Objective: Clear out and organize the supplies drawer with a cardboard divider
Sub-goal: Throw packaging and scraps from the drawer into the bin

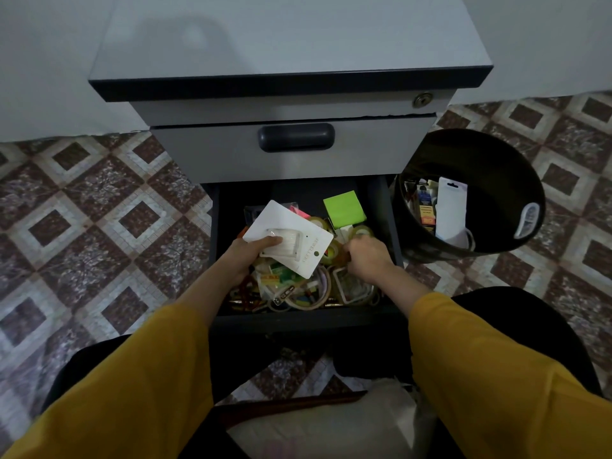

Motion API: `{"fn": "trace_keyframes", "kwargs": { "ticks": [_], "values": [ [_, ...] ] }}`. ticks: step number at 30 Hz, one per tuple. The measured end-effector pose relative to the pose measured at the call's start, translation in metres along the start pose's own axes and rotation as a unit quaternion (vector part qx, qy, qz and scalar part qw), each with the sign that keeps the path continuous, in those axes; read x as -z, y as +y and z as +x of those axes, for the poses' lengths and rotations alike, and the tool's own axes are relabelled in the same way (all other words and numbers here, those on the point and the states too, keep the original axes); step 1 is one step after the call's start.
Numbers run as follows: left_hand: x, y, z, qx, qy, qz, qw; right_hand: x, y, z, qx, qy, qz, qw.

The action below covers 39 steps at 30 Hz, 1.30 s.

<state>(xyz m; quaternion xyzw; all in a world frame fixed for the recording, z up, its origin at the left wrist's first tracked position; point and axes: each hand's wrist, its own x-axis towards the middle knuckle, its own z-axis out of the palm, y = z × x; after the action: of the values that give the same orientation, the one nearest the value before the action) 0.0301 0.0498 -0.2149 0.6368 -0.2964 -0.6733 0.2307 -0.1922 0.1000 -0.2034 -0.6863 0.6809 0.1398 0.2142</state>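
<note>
The left hand (pixel 251 253) pinches a white card (pixel 288 238) over the open drawer (pixel 308 318); the right hand (pixel 367 256) digs among tape rolls (pixel 362 231), fingers curled, grip impossible to tell.

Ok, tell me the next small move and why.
Probably carry the white card, held in the left hand over the cluttered drawer, across to the black bin on the right: similar packaging already sits in it. The right hand is busy among the tape rolls.
</note>
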Motion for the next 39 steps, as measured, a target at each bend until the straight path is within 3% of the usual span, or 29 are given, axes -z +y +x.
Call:
{"fn": "trace_keyframes", "kwargs": {
  "ticks": [14, 17, 20, 22, 25, 28, 30, 33, 36, 39],
  "values": [
    [0.009, 0.011, -0.003, -0.007, -0.007, 0.013, 1.000, 0.000, -0.001, -0.003, -0.007, -0.031, -0.008, 0.999],
    [0.011, 0.011, -0.004, -0.014, -0.001, 0.018, 1.000, 0.004, -0.001, -0.006, -0.017, -0.036, 0.038, 0.998],
    [0.012, 0.011, -0.004, -0.015, 0.016, 0.011, 1.000, 0.014, 0.004, -0.007, -0.055, 0.016, 0.138, 0.989],
    [0.011, 0.009, -0.005, -0.015, 0.022, 0.008, 1.000, 0.020, 0.010, -0.005, -0.098, 0.061, 0.259, 0.959],
    [0.007, 0.006, -0.008, -0.018, 0.028, 0.006, 0.999, 0.025, 0.010, 0.000, -0.166, 0.115, 0.453, 0.868],
    [0.000, 0.003, -0.010, -0.019, 0.027, 0.000, 0.999, 0.032, 0.000, 0.000, -0.167, 0.097, 0.601, 0.775],
    [-0.007, 0.001, -0.011, -0.013, 0.025, -0.004, 1.000, 0.037, -0.013, -0.003, -0.129, 0.064, 0.642, 0.753],
    [-0.015, 0.000, -0.012, 0.004, 0.016, -0.005, 1.000, 0.036, -0.029, -0.002, -0.081, 0.055, 0.622, 0.777],
    [-0.022, -0.001, -0.013, 0.011, 0.004, -0.017, 1.000, 0.031, -0.034, 0.002, -0.083, 0.070, 0.556, 0.824],
    [-0.027, 0.000, -0.014, 0.008, -0.013, -0.019, 1.000, 0.027, -0.033, 0.006, -0.092, 0.089, 0.532, 0.837]
  ]
}}
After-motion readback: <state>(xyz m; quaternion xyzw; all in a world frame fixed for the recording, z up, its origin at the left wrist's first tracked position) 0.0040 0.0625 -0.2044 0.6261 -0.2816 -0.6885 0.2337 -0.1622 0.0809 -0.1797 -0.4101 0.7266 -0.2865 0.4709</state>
